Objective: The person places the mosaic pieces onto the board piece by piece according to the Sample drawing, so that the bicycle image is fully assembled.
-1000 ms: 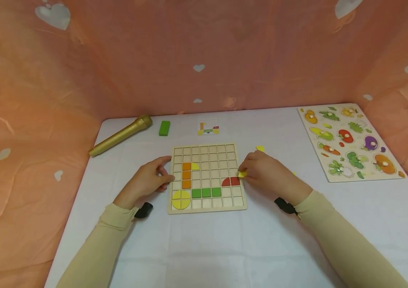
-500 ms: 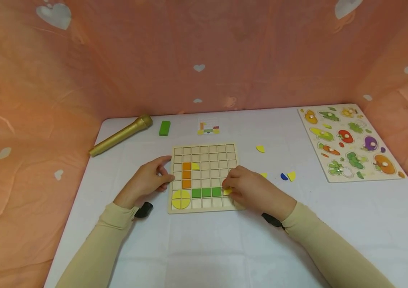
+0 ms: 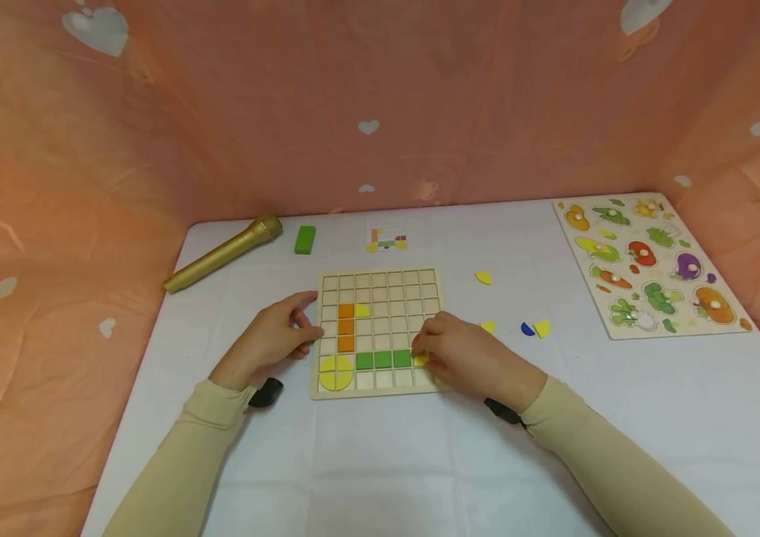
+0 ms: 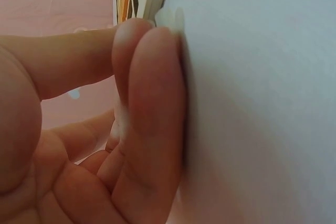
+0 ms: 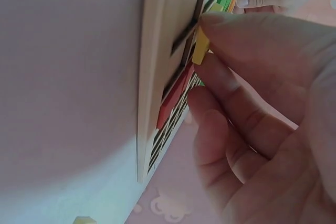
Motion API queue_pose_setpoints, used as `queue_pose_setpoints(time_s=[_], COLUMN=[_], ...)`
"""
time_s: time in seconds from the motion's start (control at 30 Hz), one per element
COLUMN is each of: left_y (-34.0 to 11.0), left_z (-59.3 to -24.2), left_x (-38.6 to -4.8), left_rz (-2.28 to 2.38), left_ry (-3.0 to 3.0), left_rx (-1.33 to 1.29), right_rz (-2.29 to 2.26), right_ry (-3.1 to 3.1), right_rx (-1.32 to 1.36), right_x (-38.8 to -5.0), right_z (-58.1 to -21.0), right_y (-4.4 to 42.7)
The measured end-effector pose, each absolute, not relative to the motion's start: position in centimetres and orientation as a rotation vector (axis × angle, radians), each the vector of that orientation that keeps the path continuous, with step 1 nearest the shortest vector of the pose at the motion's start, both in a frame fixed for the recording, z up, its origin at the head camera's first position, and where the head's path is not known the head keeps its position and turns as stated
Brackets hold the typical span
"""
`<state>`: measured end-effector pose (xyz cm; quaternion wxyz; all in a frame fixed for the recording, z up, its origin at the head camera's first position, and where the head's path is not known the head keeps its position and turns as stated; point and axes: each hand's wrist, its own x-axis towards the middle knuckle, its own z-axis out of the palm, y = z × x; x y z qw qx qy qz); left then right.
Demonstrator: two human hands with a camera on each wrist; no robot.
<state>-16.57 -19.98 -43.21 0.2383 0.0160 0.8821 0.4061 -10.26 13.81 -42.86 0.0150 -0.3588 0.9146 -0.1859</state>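
A wooden grid board (image 3: 389, 286) lies flat, with orange squares (image 3: 346, 326), green squares (image 3: 382, 359), a yellow circle of quarter pieces (image 3: 335, 372) and a lone yellow quarter piece (image 3: 362, 310) in its cells. My left hand (image 3: 274, 333) rests at the board's left edge, touching it with thumb and index fingertip. Above the lower right cells, my right hand (image 3: 467, 354) pinches a yellow quarter-circle tile (image 5: 201, 44) between thumb and fingers, just right of the green row. Red pieces (image 5: 175, 96) beside it show in the right wrist view; the hand mostly covers them from above.
Yellow quarter pieces (image 3: 483, 278) and a blue half-circle (image 3: 527, 329) lie right of the board. Behind it are a pattern card (image 3: 386, 236), a green block (image 3: 305, 240) and a gold microphone (image 3: 224, 256). A vegetable puzzle (image 3: 651, 268) lies at the far right.
My right hand has moved left and toward me from the board's right edge, carrying the yellow tile over the lower right cells. In the last half second it has barely moved. The left hand stays put.
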Motion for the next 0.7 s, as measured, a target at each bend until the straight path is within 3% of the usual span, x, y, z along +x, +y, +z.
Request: queue_pose_setpoints(time_s=[0.7], left_y=[-20.01], left_z=[-43.26], left_x=[-16.57], left_rz=[1.147], left_ry=[2.39], left_rx=[0.033], right_rz=[-0.565], right_ry=[2.849], right_rx=[-1.103], right_x=[-10.35], right_z=[-43.17], right_y=[13.82])
